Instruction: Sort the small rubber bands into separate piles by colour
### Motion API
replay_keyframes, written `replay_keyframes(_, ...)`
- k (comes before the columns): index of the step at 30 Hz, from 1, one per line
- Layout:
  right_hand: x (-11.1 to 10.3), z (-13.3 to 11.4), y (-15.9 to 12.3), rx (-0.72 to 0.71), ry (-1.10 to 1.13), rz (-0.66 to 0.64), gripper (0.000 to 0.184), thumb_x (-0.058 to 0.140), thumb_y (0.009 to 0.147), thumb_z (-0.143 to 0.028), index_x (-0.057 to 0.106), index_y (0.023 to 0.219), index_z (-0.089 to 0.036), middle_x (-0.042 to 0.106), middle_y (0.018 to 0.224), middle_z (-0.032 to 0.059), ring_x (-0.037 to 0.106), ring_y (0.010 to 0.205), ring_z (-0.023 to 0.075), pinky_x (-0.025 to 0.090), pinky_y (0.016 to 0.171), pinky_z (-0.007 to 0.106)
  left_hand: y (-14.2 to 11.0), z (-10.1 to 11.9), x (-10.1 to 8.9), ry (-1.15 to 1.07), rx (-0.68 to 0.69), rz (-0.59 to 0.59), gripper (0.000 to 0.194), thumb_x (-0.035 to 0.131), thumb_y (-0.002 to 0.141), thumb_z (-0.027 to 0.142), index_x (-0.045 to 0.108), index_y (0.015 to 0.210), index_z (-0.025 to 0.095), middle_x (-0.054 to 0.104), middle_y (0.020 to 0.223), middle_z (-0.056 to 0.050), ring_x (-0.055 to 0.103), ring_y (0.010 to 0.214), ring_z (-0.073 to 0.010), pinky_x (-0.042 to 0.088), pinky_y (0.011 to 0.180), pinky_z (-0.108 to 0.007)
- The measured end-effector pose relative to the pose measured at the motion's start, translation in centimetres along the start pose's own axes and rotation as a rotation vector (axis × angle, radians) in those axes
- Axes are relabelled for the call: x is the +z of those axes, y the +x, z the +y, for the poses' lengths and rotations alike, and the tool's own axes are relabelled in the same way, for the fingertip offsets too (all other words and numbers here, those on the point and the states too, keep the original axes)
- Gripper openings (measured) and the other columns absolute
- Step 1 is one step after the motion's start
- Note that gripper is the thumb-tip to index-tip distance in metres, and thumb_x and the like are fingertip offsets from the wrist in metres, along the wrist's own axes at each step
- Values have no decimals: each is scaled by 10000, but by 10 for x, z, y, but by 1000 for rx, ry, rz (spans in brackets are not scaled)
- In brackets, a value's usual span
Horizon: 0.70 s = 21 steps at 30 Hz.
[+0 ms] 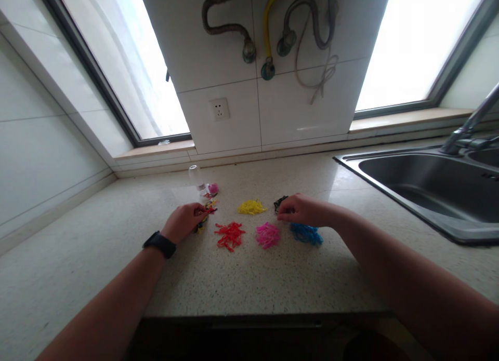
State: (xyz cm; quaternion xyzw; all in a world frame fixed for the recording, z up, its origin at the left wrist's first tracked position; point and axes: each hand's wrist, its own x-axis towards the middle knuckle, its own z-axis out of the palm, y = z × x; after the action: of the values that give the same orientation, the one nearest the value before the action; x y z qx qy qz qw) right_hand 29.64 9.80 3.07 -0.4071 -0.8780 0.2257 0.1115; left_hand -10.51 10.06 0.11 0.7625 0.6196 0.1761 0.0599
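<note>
Small sorted heaps of thin bands lie on the speckled counter (pixel 253 278): a yellow heap (pixel 251 207), a red heap (pixel 230 235), a pink heap (pixel 267 234), a blue heap (pixel 307 234) and a black heap (pixel 279 201). My left hand (pixel 183 221), with a black watch on its wrist, rests with fingers curled on a mixed pile of bands (pixel 208 209). My right hand (pixel 298 210) is pinched closed at the black heap, just above the blue one; what it holds is too small to make out.
A clear small bottle (pixel 197 178) lies on its side behind the mixed pile, a pink cap (pixel 213 188) beside it. A steel sink (pixel 429 187) with a tap (pixel 470 123) is at the right. The tiled wall has a socket (pixel 219 109) and hoses.
</note>
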Motion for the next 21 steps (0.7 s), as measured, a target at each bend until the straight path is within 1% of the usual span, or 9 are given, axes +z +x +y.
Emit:
replay_keyframes(7, 1, 1, 0, -21, -12, -4, 270, 602, 903, -379, 763, 917, -163, 702, 764, 31, 558, 661, 134, 382, 618, 264, 2, -2, 3, -35, 0, 5, 390, 563, 896, 528, 744, 970, 191, 660, 710, -26, 595, 650, -177, 355, 601, -273)
replay_keyframes(16, 2, 4, 1, -31, -24, -1, 254, 607, 904, -371, 764, 920, -172, 721, 790, 37, 582, 674, 140, 388, 627, 266, 4, -6, 8, -53, 7, 14, 297, 596, 873, 450, 735, 938, 195, 631, 694, -5, 575, 639, -171, 358, 601, -281)
replay_keyframes(21, 2, 4, 1, -28, -25, -1, 255, 605, 903, -371, 765, 919, -172, 720, 794, 37, 576, 673, 135, 386, 623, 264, 4, 1, 7, -109, 20, 42, 302, 613, 868, 449, 736, 925, 180, 579, 632, 14, 526, 594, -151, 338, 574, -272)
